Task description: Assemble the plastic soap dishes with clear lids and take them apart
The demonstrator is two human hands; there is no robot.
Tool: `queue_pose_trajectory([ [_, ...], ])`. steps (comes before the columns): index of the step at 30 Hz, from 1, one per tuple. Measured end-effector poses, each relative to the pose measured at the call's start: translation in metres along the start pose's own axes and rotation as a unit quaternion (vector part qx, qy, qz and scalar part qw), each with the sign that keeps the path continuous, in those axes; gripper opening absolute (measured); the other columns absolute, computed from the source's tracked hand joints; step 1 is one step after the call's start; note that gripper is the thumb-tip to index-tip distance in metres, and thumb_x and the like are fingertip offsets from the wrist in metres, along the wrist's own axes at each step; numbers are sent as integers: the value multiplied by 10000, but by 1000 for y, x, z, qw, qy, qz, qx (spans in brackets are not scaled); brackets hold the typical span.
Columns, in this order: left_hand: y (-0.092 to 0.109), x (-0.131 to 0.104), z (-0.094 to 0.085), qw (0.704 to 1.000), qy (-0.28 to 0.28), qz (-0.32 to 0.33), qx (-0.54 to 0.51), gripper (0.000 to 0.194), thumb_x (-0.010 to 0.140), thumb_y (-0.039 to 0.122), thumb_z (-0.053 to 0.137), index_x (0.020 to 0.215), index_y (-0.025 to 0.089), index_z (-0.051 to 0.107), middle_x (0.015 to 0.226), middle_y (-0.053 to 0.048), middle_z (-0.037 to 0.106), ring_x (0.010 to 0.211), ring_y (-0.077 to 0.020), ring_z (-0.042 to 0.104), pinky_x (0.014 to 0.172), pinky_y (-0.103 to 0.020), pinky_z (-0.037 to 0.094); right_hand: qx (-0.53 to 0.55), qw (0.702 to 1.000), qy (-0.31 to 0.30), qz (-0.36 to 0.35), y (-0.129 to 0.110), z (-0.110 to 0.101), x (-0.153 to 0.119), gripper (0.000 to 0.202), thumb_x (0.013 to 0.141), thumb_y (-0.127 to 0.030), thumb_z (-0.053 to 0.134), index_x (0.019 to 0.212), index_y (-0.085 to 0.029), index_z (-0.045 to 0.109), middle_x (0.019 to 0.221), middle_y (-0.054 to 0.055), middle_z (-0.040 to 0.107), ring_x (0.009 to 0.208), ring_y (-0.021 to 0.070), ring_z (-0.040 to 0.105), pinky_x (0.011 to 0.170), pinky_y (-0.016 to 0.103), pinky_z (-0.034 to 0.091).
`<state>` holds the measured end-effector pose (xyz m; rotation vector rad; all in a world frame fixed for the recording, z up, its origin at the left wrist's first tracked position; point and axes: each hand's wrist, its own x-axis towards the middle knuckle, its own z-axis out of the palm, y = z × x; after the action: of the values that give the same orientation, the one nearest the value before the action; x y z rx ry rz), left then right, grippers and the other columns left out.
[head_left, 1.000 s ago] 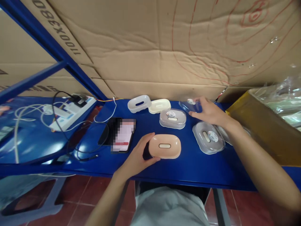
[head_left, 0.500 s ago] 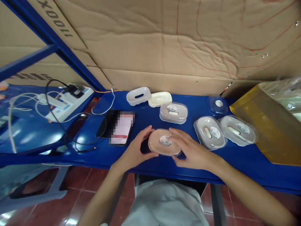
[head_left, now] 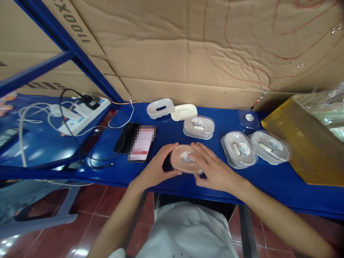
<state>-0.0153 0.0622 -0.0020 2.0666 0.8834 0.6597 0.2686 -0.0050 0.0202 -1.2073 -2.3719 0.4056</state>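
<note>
Head view looks down on two bare hands meeting over one small box near the front edge of the blue table (head_left: 166,134). Left hand (head_left: 156,171) curls its thumb and fingers around the left end of the peach soap box (head_left: 185,163), fingers bent and pressed to its side. Right hand (head_left: 213,168) lies across the right half of the same box with fingers spread slightly and laid flat on the clear lid, whose round sticker (head_left: 186,156) shows between the two hands. Whether the lid is fully seated cannot be told. Just left of the box, flat on the table, lies a phone (head_left: 141,144) with its screen lit, and a black cable (head_left: 94,157) loops beside it. Farther back stands a clear-lidded grey box (head_left: 199,127), and behind that a white tray (head_left: 159,108) touching a cream tray (head_left: 184,111). To the right sit two clear-lidded boxes side by side (head_left: 238,149) (head_left: 269,147), with a loose clear lid (head_left: 247,119) farther back. A yellow-brown carton (head_left: 301,143) stands at the far right. On the left shelf rests a white power strip (head_left: 80,114) amid tangled cords. Cardboard sheets (head_left: 188,53) form the back wall.
</note>
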Motion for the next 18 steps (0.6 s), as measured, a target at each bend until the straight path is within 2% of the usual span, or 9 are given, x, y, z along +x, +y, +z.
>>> queue_pose_trajectory([
  [3,2,0,-2,999,-9,27,35,756,943,499,849,1598,345,503,1622,-129,529,1525,-356,530,1297,-609,426,-14,1000,7,1,-1,3,1,681,885,-193,705,1547,-195,544,1756,194,401,1681,388,284,1318,660,373],
  [6,0,1,-1,997,2,41,67,725,968,473,826,1594,346,482,1617,-129,520,1517,-349,538,1281,-596,450,-36,999,7,-10,-7,-5,0,638,964,-280,700,1573,-206,524,1771,185,382,1685,377,280,1332,671,336],
  [8,-2,5,-1,995,12,38,91,699,987,454,805,1588,344,464,1613,-124,511,1525,-337,531,1282,-574,455,-46,999,8,-19,-10,-23,-2,646,1030,-388,671,1618,-207,471,1775,170,383,1679,355,304,1341,646,333],
  [10,-3,13,-4,992,21,29,118,667,1003,451,781,1576,335,460,1602,-118,510,1520,-332,538,1288,-561,449,-56,998,29,3,-4,-50,-5,644,1072,-474,619,1643,-238,437,1759,139,424,1646,329,381,1332,603,369],
  [12,-2,25,-10,990,24,20,141,642,1013,461,758,1571,328,472,1627,-114,486,1530,-338,530,1309,-562,418,-86,991,69,76,13,-83,-6,578,1099,-502,552,1625,-281,462,1717,119,491,1584,325,478,1296,586,415],
  [14,1,40,-17,988,5,18,153,662,1009,480,754,1590,330,474,1703,-108,413,1578,-351,478,1332,-560,380,-144,966,96,194,44,-113,-5,541,1105,-532,499,1574,-264,527,1669,152,539,1539,379,517,1257,627,425],
  [15,3,47,-20,988,-13,18,152,686,1001,494,760,1602,331,471,1748,-104,361,1607,-357,440,1339,-556,367,-175,944,83,265,62,-125,-3,556,1103,-538,475,1573,-245,528,1651,171,549,1523,412,524,1234,659,426],
  [17,5,63,-23,989,-50,21,140,734,976,523,786,1611,327,474,1811,-100,272,1652,-369,365,1341,-558,362,-212,887,17,411,98,-138,2,615,1084,-562,474,1590,-214,508,1640,209,543,1513,457,516,1223,693,402],
  [18,6,71,-23,989,-65,25,131,753,956,537,806,1604,322,486,1826,-101,249,1663,-378,339,1336,-568,367,-214,870,6,444,114,-140,4,639,1069,-571,496,1572,-178,526,1615,250,552,1485,490,537,1204,718,401],
])
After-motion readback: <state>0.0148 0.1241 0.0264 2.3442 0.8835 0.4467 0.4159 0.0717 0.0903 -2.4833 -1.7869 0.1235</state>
